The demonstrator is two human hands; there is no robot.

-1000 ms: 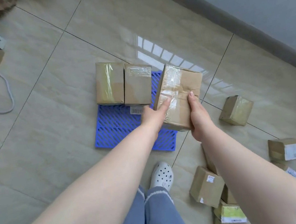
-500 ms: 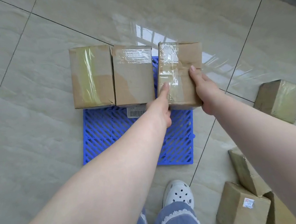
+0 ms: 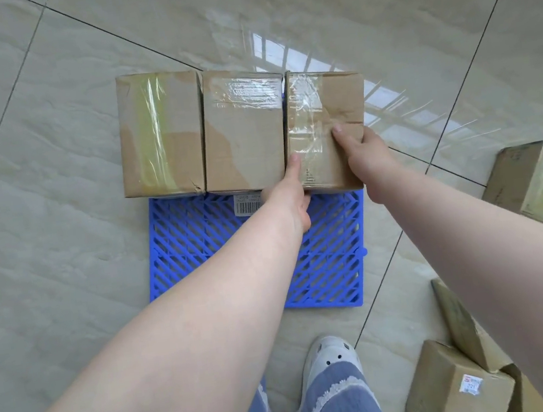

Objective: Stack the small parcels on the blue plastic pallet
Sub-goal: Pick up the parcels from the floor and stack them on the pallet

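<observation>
1. The blue plastic pallet point(image 3: 334, 249) lies flat on the tiled floor point(image 3: 45, 253). Its far half is covered by a row of three parcels; its near half is bare lattice, open up to the front edge.
2. The left parcel point(image 3: 161, 137) and the middle parcel point(image 3: 243, 133) stand side by side, walls touching, both brown card under glossy clear tape. The left one overhangs the pallet's left edge.
3. The right parcel point(image 3: 323, 112) closes the row, pressed against the middle one and reaching the pallet's right edge. Its tape is crinkled and the card creased.
4. The right hand point(image 3: 364, 150) grips this parcel at its near right corner, thumb on top, fingers hidden behind the side.
5. The left hand point(image 3: 290, 191) holds its near left corner, thumb up along the seam, remaining fingers curled beneath.
6. Loose parcels point(image 3: 536, 184) lie well apart on the floor to the right.
7. A white clog point(image 3: 327, 354) stands just short of the pallet's front edge.
</observation>
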